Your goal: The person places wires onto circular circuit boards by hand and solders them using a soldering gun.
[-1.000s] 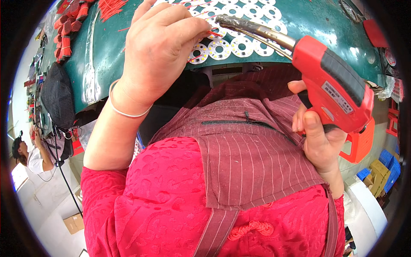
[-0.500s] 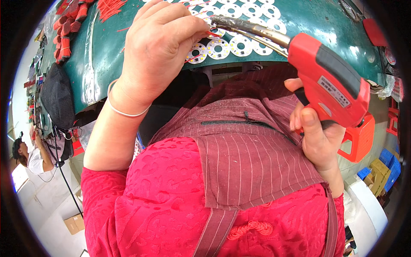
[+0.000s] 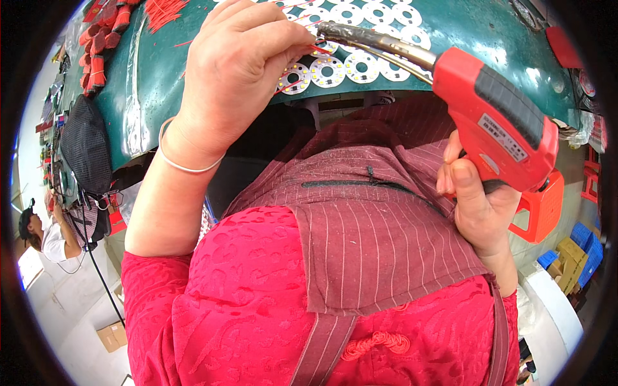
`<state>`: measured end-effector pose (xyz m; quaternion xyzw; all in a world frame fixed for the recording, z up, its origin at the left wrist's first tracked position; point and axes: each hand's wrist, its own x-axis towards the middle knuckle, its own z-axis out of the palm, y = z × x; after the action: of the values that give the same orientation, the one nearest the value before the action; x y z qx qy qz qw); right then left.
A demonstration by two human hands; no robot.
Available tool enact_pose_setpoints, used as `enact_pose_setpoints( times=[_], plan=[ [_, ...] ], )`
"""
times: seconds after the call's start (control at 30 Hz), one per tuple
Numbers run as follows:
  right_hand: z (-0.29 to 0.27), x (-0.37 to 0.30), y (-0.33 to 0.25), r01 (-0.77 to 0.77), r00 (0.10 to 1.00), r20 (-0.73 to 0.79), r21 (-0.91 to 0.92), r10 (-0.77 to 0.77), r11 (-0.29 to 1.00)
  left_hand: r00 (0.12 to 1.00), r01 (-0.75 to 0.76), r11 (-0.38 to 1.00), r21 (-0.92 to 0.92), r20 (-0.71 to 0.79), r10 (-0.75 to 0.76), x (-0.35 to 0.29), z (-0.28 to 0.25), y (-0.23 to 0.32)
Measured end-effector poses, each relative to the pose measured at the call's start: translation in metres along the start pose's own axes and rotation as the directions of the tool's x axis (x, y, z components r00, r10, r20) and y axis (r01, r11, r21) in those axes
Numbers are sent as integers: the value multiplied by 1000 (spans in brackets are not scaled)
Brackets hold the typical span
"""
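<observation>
In my right hand [image 3: 479, 199] is a red and black soldering gun [image 3: 492, 116], its fingers wrapped round the grip. The gun's dark tip [image 3: 331, 30] reaches left over the discs and meets the end of a red wire [image 3: 320, 49]. My left hand [image 3: 241, 71] is closed in a pinch on that wire, beside the tip; its thumb and fingertips are partly hidden. Under and around both lie rows of white ring-shaped LED boards [image 3: 328, 71] with small yellow chips. Several boards near my left hand have red wires on them.
Loose red wires [image 3: 164, 13] and bundled ones [image 3: 96, 67] lie at the left of the green work table [image 3: 158, 83]. A black mesh bag [image 3: 85, 145] hangs at its left edge. An orange-red stool [image 3: 541, 209] stands at right. Another person [image 3: 48, 235] is at far left.
The index finger of my right hand has drawn in against the gun's trigger. The gun has shifted very slightly; my left hand stays at nearly the same spot.
</observation>
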<state>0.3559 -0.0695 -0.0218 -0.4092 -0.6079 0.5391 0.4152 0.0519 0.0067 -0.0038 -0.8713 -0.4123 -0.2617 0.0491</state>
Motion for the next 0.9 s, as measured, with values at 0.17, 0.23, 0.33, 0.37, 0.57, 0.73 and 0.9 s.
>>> enact_pose_setpoints(
  times=[0.17,0.23,0.33,0.37,0.57,0.73,0.9],
  plan=[
    [4,-2,-7,-16,1000,-21,27,17,999,1000,2,1000,-11,-9,-2,-2,-4,3],
    [6,-1,-10,-31,998,-46,51,33,998,1000,0,1000,-16,-9,-1,-2,-4,2],
    [6,2,-9,-7,998,-55,59,10,998,1000,-10,1000,-4,-10,10,-1,-4,2],
    [5,2,-8,-15,999,-38,62,17,998,1000,-7,1000,-3,-8,7,-1,-4,1],
    [2,2,-7,-27,1000,-16,34,27,999,1000,-6,1000,-5,-8,6,0,-3,1],
    [1,2,-7,5,1000,-17,-46,-6,999,1000,-12,1000,-12,-17,12,-1,-4,1],
    [0,0,-3,40,999,-2,-41,-40,998,1000,-8,1000,-23,1,8,-1,-4,1]
  ],
)
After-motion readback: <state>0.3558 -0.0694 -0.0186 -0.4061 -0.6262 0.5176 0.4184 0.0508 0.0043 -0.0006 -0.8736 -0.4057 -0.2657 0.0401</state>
